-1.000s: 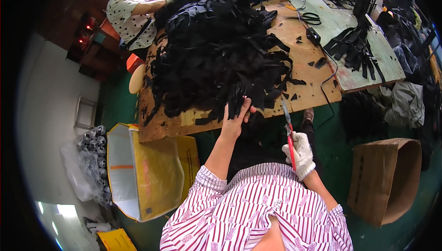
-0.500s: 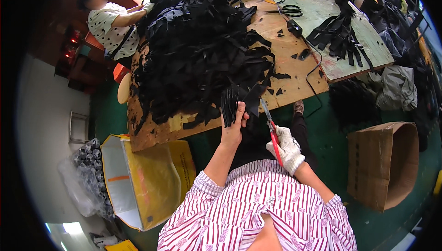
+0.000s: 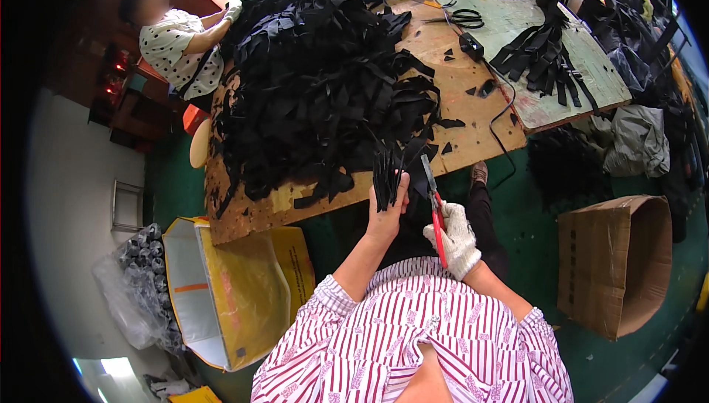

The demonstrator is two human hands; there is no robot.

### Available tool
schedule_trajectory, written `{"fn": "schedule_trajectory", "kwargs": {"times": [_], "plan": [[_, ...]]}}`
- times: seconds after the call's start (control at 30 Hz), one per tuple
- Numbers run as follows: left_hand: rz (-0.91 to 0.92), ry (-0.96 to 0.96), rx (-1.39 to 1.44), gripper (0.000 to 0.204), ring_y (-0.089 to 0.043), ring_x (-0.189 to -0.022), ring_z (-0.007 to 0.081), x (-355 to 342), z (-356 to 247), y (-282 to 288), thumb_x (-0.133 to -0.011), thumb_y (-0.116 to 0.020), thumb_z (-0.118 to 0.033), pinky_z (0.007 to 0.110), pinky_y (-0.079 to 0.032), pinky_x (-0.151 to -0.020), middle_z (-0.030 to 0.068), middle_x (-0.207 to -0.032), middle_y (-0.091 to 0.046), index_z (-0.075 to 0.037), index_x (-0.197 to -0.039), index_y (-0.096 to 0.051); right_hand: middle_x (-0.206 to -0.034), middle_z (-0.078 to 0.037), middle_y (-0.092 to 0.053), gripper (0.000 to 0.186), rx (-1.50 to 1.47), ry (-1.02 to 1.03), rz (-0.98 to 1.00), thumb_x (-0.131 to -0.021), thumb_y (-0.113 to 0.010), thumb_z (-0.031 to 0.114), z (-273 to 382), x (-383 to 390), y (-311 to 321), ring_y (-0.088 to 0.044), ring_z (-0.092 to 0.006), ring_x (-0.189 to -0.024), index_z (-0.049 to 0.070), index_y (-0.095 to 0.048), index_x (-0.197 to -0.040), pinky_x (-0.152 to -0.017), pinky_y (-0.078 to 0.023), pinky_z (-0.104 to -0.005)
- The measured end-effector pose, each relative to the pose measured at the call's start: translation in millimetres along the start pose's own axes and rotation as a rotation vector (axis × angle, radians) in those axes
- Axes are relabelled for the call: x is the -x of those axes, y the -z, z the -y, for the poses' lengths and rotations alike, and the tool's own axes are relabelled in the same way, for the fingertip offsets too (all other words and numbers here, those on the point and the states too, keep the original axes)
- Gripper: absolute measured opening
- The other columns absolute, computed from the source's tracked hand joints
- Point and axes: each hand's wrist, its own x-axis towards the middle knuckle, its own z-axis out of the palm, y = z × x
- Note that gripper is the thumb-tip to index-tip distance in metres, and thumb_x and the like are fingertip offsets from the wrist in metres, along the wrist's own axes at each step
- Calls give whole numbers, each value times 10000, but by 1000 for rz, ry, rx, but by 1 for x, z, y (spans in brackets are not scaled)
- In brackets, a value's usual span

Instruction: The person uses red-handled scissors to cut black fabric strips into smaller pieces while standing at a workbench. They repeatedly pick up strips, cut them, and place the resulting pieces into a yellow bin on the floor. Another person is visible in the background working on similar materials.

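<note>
My bare left hand (image 3: 389,211) is closed round a bundle of black fabric strips (image 3: 385,181), their ends fanned upward over the table's near edge. Just right of it, my right hand (image 3: 456,239) wears a white knit glove and grips red-handled scissors (image 3: 439,218). The blades point up and away, close beside a dark piece of fabric (image 3: 417,175) that hangs by the bundle. Whether the blades touch this piece I cannot tell. Beyond both hands lies a big heap of black fabric strips (image 3: 317,85) on the wooden table (image 3: 443,70).
Another person (image 3: 181,48) stands at the table's far left, hands at the heap. Black scissors (image 3: 467,19), a cable (image 3: 504,93) and more strips (image 3: 543,59) lie to the right. A yellow bag (image 3: 244,292) stands lower left, a cardboard box (image 3: 609,266) lower right.
My left hand has moved right and slightly nearer to me with the bundle, closer to the scissors. The scissors have shifted slightly, tilting more upright.
</note>
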Motion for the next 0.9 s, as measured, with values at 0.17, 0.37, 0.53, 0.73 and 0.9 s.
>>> {"fn": "schedule_trajectory", "kwargs": {"times": [0.17,0.37,0.53,0.73,0.9], "plan": [[-25,26,70,201,-422,-522,44,0,6,-4,-842,-660,-269,195,-315,-449,-45,-623,-457,-117,-849,-528,-953,-81,-538,567,2,-46,56,-779,-673,175,-3,-1,2,-541,-169,-807,31,-363,-1231,-759,-459,-316],[-48,52,135,224,-421,-517,47,0,15,-3,-825,-681,-276,199,-314,-444,-50,-621,-448,-132,-826,-510,-914,-129,-606,609,221,199,-43,-714,-737,265,-5,-8,3,-619,-313,-796,69,-422,-1198,-716,-483,-386],[-20,49,139,224,-409,-493,52,2,16,-4,-831,-676,-265,206,-305,-428,-45,-592,-436,-131,-803,-498,-911,-132,-605,611,263,176,-60,-710,-740,266,0,-6,4,-618,-303,-790,53,-424,-1187,-713,-483,-379],[-20,72,110,197,-407,-487,54,0,18,-5,-847,-655,-242,203,-304,-424,-42,-587,-439,-120,-812,-505,-933,-90,-540,527,-4,-72,37,-758,-691,189,-6,1,5,-541,-176,-800,16,-407,-1167,-730,-458,-323],[-47,-52,20,126,-454,-536,61,3,25,4,-844,-636,-136,199,-337,-459,-17,-637,-482,-65,-855,-531,-875,-121,-591,550,152,90,15,-728,-726,268,-2,-6,10,-601,-268,-758,37,-429,-1129,-709,-475,-355]]}}
